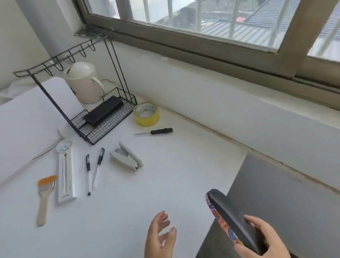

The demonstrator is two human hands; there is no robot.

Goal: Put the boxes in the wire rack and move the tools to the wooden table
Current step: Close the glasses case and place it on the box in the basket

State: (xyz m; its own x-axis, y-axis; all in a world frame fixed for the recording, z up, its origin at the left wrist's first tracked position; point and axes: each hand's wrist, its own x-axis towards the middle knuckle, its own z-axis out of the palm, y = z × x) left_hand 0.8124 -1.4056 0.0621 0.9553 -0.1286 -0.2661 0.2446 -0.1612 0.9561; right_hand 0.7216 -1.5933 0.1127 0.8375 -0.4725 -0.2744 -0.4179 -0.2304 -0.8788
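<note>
A black wire rack (109,126) stands at the back left of the white table (92,235), with a flat black box (104,113) lying in its basket. My right hand (262,244) grips a dark oval case (229,218) with a colourful side, held above the table's right edge. My left hand (159,239) hovers open beside it, fingers apart, holding nothing. On the table lie a long white box (65,173), a paintbrush (43,198), two pens (94,172), a stapler (126,156), a black-handled screwdriver (154,132) and a yellow tape roll (147,114).
A white kettle (84,83) stands behind the rack, with a white board (62,95) leaning next to it. A window sill and wall (247,106) run along the right. A grey surface (292,210) lies lower, right of the table's edge.
</note>
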